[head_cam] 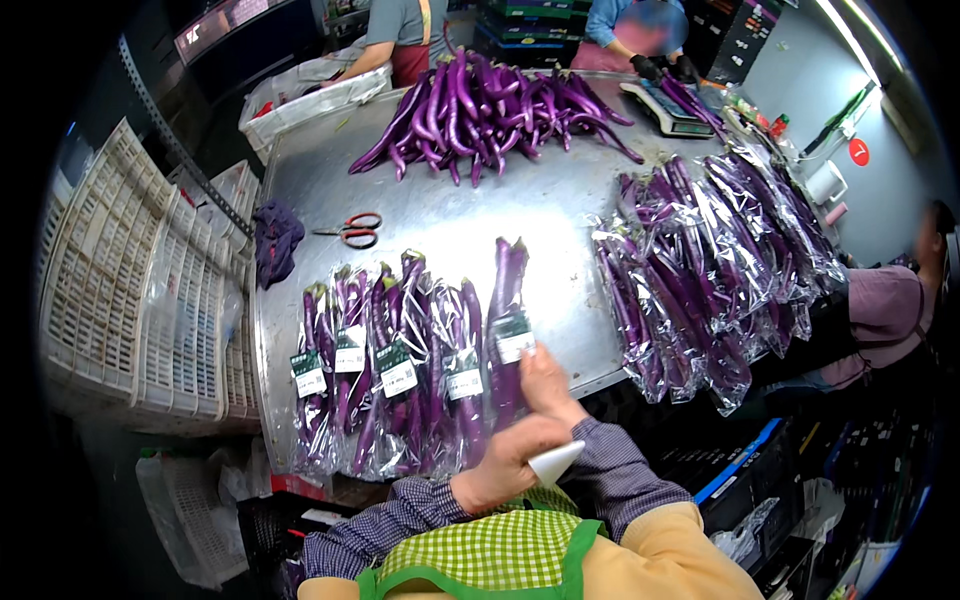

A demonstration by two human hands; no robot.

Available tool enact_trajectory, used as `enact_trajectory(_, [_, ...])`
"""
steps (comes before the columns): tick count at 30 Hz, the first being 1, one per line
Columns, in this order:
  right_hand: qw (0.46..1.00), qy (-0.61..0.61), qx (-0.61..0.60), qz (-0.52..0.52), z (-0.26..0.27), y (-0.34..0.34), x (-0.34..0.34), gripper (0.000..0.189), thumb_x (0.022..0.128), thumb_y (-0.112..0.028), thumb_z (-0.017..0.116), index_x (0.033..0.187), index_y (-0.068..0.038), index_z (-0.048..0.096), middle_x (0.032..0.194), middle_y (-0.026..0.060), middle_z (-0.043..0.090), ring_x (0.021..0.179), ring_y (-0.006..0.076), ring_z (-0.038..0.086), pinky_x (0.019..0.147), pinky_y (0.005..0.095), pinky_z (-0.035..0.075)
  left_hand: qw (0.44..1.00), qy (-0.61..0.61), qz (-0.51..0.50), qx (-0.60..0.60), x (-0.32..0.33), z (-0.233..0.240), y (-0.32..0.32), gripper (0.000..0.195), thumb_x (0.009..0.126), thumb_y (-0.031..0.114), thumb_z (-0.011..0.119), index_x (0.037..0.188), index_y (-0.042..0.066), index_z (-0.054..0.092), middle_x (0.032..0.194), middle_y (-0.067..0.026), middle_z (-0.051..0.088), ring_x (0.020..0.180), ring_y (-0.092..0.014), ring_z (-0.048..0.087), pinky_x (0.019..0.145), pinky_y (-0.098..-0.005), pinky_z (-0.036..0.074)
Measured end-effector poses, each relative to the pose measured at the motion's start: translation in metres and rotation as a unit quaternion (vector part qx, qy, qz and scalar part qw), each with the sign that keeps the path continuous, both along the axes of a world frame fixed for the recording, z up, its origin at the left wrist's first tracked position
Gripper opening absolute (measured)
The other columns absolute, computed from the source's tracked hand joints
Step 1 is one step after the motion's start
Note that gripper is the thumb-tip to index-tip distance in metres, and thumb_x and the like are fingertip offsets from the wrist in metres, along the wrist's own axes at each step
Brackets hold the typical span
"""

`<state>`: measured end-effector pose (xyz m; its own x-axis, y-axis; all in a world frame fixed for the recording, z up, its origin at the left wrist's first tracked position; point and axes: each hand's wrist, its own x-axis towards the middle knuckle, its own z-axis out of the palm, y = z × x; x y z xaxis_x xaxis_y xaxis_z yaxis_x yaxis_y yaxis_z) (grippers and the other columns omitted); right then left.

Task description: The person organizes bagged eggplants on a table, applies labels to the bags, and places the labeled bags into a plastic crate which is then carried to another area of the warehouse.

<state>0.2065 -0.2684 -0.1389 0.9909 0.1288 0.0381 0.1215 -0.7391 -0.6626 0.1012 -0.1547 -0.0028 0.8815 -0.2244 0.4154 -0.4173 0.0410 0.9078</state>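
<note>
My right hand (551,384) is at the right edge of a clear bag of long purple eggplants (508,281). Its fingertips touch the green-and-white label (514,337) on that bag; whether the fingers grip or only press is hard to tell. Just below, my left hand (512,459) is closed around a folded white sheet (556,463), perhaps labels. To the left, several labelled bags of eggplants (390,322) lie side by side along the near edge of the metal table (315,187).
Red-handled scissors (361,230) and a dark purple cloth (276,241) lie at the left. Loose eggplants (472,112) are heaped at the back. Bagged eggplants (690,277) fill the right, near a scale (666,111). White plastic crates (112,300) stand left. Other people work around the table.
</note>
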Motion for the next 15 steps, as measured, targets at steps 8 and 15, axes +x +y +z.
enact_trajectory(8, [0.911,-0.288,-0.295,-0.019,0.115,-0.044,0.083,0.085,0.067,-0.038,0.083,0.133,0.000,0.044,0.122,0.0229,0.050,0.114,0.0389,0.047,0.092,0.0467,0.041,0.994,0.080,-0.077,0.000,0.010,-0.015,0.007,0.006,0.080,0.004,0.074,0.080,0.002,0.068,0.079,-0.0083,0.067,0.069,-0.017,0.065,0.061,-0.0271,0.049])
enact_trajectory(15, [0.896,0.037,-0.430,-0.101,0.176,-0.126,0.239,0.066,0.076,-0.034,0.077,0.130,-0.006,0.051,0.126,0.0245,0.057,0.113,0.0413,0.060,0.091,0.0529,0.048,0.997,0.076,-0.016,0.013,-0.003,-0.027,0.003,0.007,0.083,0.003,0.070,0.082,0.001,0.064,0.085,-0.0082,0.063,0.073,-0.019,0.062,0.065,-0.0274,0.049])
